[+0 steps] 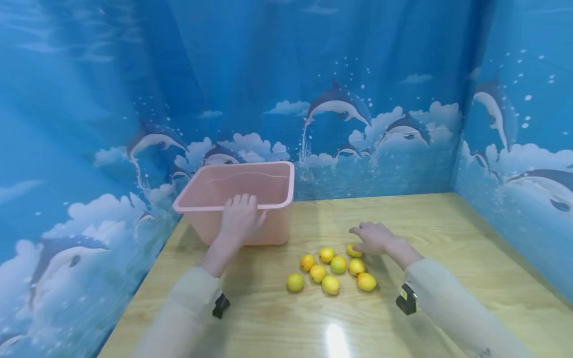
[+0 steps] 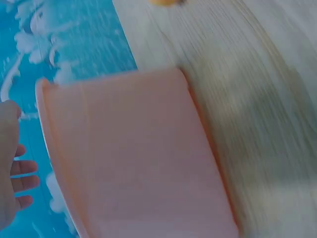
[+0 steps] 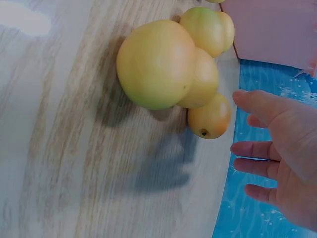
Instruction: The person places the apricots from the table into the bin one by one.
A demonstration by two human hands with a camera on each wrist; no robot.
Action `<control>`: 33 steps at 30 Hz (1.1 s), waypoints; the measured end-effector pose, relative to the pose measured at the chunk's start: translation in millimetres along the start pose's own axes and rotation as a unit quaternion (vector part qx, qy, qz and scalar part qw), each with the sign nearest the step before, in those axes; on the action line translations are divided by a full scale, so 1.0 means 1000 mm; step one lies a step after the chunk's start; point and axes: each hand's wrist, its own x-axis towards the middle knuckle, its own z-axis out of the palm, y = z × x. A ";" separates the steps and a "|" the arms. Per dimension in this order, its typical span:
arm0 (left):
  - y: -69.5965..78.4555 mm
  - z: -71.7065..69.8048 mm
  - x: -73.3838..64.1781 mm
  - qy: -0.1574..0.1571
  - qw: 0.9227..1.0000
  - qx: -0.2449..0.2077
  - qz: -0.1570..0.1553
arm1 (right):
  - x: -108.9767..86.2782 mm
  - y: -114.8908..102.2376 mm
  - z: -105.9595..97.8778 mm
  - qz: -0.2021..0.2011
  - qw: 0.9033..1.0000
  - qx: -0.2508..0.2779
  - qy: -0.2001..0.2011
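A pink plastic bin (image 1: pixel 277 223) stands at the back left of the table, its outer side (image 2: pixel 133 153) filling much of the left wrist view. The left hand (image 1: pixel 240 214) is at the bin's near rim, palm down, fingers extended. Several round yellow fruits (image 1: pixel 331 285), some tinged green or orange, lie loosely grouped right of the bin. The right hand (image 1: pixel 376 237) hovers over the rearmost right fruit (image 1: pixel 354 250), thumb and fingers spread apart. In the right wrist view, a fruit (image 3: pixel 209 116) lies just beside that hand's thumb tip, with nothing in its grasp.
The light wood-grain table (image 1: pixel 277 323) meets blue dolphin-print curtains (image 1: pixel 250 89) at the back and sides. One greenish fruit (image 1: pixel 295 282) sits a little apart at the group's left. Each forearm wears a small black device (image 1: pixel 406 299) near the cuff.
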 end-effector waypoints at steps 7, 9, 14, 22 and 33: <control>-0.036 0.003 -0.016 -0.050 0.998 -0.030 -0.038 | 0.003 0.002 0.006 0.006 1.000 0.002 -0.015; -0.043 0.004 -0.020 -0.067 0.996 -0.044 -0.047 | 0.004 0.002 0.007 0.007 1.000 0.003 -0.017; -0.059 0.006 -0.027 -0.111 0.990 -0.059 -0.063 | 0.007 0.000 0.011 0.009 0.999 0.009 -0.029; -0.074 0.002 -0.038 -0.175 0.976 -0.088 -0.092 | 0.011 -0.003 0.015 0.007 0.999 0.007 -0.052; -0.084 0.004 -0.049 -0.223 0.967 -0.095 -0.081 | 0.015 0.001 0.016 0.019 0.998 -0.004 -0.061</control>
